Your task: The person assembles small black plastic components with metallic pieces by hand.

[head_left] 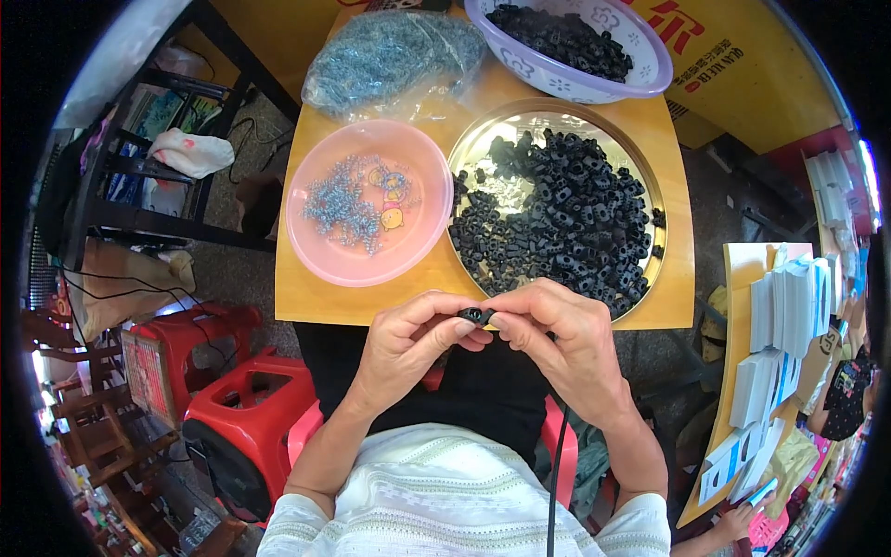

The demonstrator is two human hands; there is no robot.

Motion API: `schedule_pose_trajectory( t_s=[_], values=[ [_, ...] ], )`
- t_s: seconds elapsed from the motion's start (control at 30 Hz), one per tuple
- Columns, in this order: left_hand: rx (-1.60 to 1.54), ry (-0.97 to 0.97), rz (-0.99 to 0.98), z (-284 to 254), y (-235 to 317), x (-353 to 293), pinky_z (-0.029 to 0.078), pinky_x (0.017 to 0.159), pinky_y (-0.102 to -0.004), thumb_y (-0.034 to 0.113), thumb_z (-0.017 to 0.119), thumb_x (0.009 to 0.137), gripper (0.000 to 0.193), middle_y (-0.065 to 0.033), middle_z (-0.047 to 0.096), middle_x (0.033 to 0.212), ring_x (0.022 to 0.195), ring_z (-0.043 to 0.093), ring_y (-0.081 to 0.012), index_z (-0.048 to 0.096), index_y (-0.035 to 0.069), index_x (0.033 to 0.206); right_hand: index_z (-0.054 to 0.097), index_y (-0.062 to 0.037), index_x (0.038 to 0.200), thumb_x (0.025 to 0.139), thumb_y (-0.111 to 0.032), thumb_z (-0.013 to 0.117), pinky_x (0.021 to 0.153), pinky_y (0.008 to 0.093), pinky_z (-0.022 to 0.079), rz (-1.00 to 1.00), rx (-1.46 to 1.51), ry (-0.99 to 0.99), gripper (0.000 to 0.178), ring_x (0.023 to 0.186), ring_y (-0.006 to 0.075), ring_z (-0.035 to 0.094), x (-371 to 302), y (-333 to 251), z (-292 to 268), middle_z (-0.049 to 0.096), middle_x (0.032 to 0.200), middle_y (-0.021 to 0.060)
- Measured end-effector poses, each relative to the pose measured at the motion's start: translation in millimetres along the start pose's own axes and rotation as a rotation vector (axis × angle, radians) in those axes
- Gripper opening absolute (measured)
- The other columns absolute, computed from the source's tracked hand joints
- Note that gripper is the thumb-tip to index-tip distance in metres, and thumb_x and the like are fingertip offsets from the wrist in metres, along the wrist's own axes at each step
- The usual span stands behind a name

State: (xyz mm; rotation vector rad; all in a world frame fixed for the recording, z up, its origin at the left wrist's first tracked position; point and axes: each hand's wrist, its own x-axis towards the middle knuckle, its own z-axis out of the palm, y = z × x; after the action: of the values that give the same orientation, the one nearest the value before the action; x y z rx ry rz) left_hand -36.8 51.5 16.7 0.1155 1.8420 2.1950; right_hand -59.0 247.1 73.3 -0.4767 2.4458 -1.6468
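Note:
Just off the table's near edge, my two hands meet around a small black plastic piece (476, 317) that has a round hole in it. My left hand (408, 339) pinches it from the left, thumb against forefinger. From the other side my right hand (561, 339) closes thumb and forefinger on its right end. Beyond them a round metal tray (483, 139) carries a heap of black plastic parts (575, 209), larger ones to the right, smaller ones at the lower left. Left of it, a pink plastic bowl (422, 243) contains many small silvery springs (343, 206).
A clear bag of silvery-blue small parts (390, 60) lies at the table's far left. Beside it stands a lavender basin (557, 84) full of black pieces. Red stools (251, 399) are at left; stacked white boxes (780, 311) and another person's hand (738, 522) are at right.

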Motion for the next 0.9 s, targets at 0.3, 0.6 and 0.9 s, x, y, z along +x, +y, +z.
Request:
schedule_pose_trajectory(
  t_s=[0.3, 0.6, 0.9],
  values=[
    [-0.021, 0.005, -0.033, -2.6, -0.2, 0.3, 0.044, 0.049, -0.0167, 0.010, 0.059, 0.096, 0.018, -0.0072, 0.073, 0.088, 0.069, 0.065, -0.0055, 0.064, -0.001, 0.110, 0.067, 0.0020, 0.096, 0.087, -0.004, 0.067, 0.059, 0.0277, 0.050, 0.015, 0.025, 0.002, 0.011, 0.070, 0.0173, 0.064, 2.7, 4.7, 3.3, 0.064, 0.084, 0.0097],
    [-0.117, -0.047, -0.118, -4.5, -3.7, 0.4, 0.045, 0.050, -0.0167, 0.011, 0.058, 0.097, 0.021, -0.0099, 0.072, 0.093, 0.079, 0.068, -0.0085, 0.062, -0.001, 0.114, 0.066, 0.0033, 0.096, 0.088, -0.005, 0.066, 0.058, 0.0270, 0.053, 0.101, 0.166, -0.005, 0.011, 0.070, 0.0159, 0.065, 4.6, 7.6, 5.7, 0.063, 0.084, 0.0098],
    [-0.108, -0.041, -0.125, -4.4, -12.0, -0.2, 0.046, 0.050, -0.0171, 0.010, 0.058, 0.097, 0.020, -0.0096, 0.071, 0.094, 0.077, 0.068, -0.0093, 0.063, -0.001, 0.112, 0.064, 0.0020, 0.092, 0.086, -0.003, 0.067, 0.061, 0.0338, 0.050, 0.000, 0.013, 0.021, 0.008, 0.070, 0.0253, 0.064, 0.0, 15.4, 14.8, 0.061, 0.079, 0.0136]
  ],
)
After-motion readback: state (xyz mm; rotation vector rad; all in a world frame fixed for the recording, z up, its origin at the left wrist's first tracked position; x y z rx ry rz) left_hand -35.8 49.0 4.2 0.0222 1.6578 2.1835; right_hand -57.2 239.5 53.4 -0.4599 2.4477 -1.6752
